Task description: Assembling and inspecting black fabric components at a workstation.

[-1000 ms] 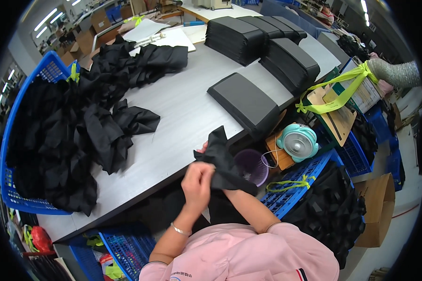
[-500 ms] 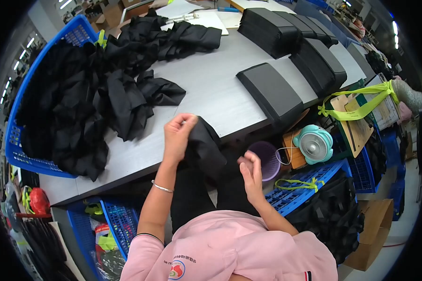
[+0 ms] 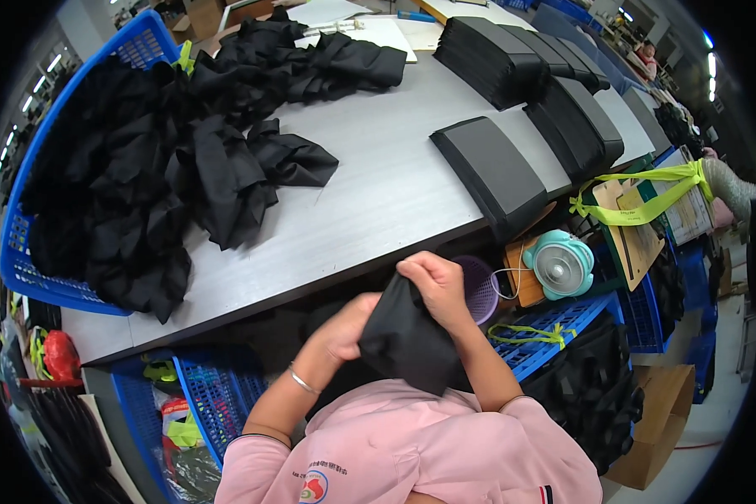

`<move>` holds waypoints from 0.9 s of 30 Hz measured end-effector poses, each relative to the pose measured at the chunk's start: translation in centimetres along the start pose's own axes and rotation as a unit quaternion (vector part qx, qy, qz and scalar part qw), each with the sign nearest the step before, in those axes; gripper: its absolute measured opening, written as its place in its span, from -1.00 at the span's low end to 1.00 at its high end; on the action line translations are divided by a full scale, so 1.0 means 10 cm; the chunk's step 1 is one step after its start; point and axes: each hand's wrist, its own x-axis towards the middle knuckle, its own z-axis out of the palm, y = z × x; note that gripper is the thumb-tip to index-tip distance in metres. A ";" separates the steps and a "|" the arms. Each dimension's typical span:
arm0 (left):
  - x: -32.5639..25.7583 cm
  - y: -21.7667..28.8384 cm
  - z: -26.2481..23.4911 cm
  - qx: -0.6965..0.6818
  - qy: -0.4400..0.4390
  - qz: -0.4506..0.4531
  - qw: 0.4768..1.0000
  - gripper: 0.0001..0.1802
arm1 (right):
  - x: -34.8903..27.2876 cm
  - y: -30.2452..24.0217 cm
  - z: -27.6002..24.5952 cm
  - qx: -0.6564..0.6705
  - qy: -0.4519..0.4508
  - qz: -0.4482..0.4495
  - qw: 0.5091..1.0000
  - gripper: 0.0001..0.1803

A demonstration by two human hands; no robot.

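Observation:
A limp piece of black fabric (image 3: pixel 412 340) hangs over my lap in front of the table edge. My right hand (image 3: pixel 438 286) is closed, pinching the fabric's top corner between thumb and fingers. My left hand (image 3: pixel 349 328), slightly blurred, meets the fabric's left side; its fingertips are hidden by the cloth, and whether they are inside or behind it I cannot tell. On the tabletop ahead to the left lies a heap of crumpled black fabric pieces (image 3: pixel 227 176), spilling from a blue plastic basket (image 3: pixel 18 252).
Neat stacks of flat black pieces (image 3: pixel 491 168) stand at the table's right. Below it are a purple bin (image 3: pixel 479 290), a turquoise fan (image 3: pixel 560 265) and a blue basket (image 3: pixel 529 340) of black fabric. More blue baskets (image 3: pixel 218 395) stand at lower left, a cardboard box (image 3: pixel 664 420) at lower right.
My left hand has come down from the table edge toward my lap. My right hand, previously free beside the fabric, has risen and now grips its top. The fabric has moved closer to me.

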 end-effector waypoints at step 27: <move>0.20 -0.14 0.04 0.139 0.062 0.219 0.964 -0.30 | -0.37 0.10 -0.09 -0.154 0.045 -0.109 0.981 -0.66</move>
